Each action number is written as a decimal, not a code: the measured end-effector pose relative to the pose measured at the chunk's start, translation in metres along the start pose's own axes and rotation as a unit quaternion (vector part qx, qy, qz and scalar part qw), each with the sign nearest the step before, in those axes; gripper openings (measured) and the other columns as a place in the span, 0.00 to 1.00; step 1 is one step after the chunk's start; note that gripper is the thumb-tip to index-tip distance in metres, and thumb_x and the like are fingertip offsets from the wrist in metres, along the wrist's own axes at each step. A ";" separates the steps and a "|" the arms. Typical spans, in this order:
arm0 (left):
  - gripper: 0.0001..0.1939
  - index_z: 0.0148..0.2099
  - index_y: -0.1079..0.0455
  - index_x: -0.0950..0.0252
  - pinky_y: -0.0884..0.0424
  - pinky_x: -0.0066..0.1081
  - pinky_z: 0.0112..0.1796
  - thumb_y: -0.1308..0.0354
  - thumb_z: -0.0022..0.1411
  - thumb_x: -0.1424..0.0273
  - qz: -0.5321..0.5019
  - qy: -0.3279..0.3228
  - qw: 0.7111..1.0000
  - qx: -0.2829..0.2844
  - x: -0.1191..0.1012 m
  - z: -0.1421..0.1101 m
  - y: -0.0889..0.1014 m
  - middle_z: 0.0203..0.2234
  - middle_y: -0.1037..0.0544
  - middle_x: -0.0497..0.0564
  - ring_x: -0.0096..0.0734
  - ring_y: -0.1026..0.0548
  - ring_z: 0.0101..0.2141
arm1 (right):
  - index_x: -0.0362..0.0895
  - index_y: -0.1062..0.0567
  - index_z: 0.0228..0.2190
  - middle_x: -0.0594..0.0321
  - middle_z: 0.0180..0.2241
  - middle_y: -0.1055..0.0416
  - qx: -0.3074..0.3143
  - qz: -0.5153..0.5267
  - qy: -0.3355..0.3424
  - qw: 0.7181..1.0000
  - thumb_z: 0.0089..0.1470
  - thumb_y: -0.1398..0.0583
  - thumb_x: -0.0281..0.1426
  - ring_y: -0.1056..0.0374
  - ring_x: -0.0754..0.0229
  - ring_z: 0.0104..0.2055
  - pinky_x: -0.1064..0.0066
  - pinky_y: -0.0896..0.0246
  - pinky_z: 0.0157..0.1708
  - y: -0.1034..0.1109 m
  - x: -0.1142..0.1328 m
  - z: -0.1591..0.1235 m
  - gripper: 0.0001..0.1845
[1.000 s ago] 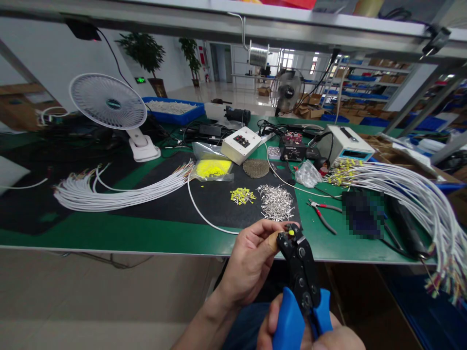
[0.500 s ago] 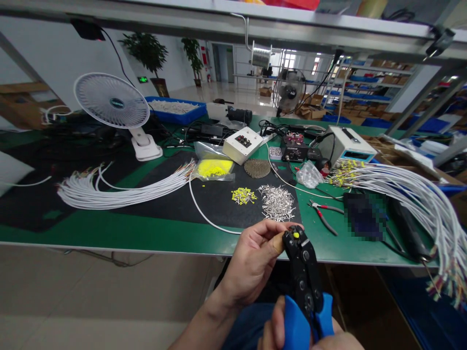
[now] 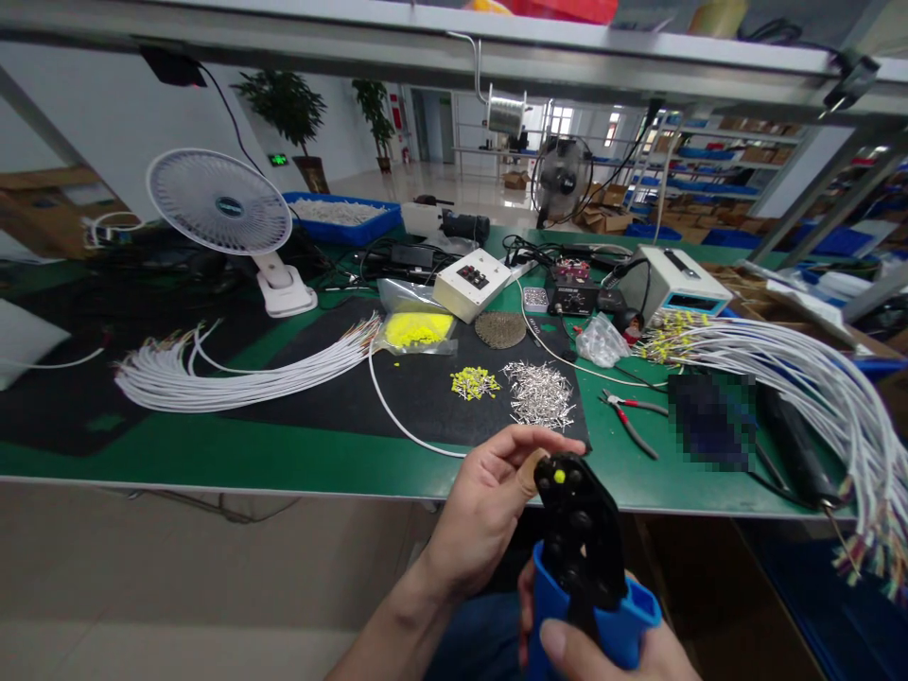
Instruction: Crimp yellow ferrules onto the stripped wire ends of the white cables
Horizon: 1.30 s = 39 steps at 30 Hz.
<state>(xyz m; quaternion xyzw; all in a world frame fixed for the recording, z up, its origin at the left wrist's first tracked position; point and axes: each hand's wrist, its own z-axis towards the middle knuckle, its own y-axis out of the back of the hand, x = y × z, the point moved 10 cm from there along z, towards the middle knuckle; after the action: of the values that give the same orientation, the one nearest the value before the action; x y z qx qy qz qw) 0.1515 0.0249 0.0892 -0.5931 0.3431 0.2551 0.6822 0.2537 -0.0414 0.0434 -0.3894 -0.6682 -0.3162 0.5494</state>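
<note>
My right hand is wrapped round the blue handles of a black crimping tool, held upright in front of the bench edge. A small yellow ferrule shows in its jaws. Beside the jaws, my left hand is closed, its thumb against the tool head. A white cable runs from the mat into this hand; its end is hidden by the fingers and tool. Beyond my hands lie a small pile of yellow ferrules and a larger heap of bare metal pins.
Bundled white cables lie left, with another bundle at right. Red-handled cutters rest right of the mat. A bag of yellow ferrules, a white switch box and a fan stand behind.
The crimping tool has turned in my right hand, and its head has shifted slightly left and down. Its blue handles look wider from this angle. My left hand stays beside the jaws.
</note>
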 end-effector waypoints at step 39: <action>0.07 0.46 0.23 0.63 0.33 0.39 0.49 0.43 0.74 0.71 0.644 -0.166 0.746 -0.035 -0.003 0.020 0.050 0.42 0.21 0.55 0.42 0.25 0.44 | 0.43 0.24 0.41 0.56 0.33 0.19 -0.309 -0.011 0.036 0.950 0.54 0.31 0.51 0.23 0.50 0.32 0.62 0.27 0.36 0.106 0.000 0.013 0.25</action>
<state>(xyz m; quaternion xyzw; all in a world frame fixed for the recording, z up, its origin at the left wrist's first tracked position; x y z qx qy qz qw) 0.1149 0.0527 0.0611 -0.2024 0.5158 0.7403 0.3808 0.3396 0.0227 0.0401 -0.5214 -0.5218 -0.5268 0.4224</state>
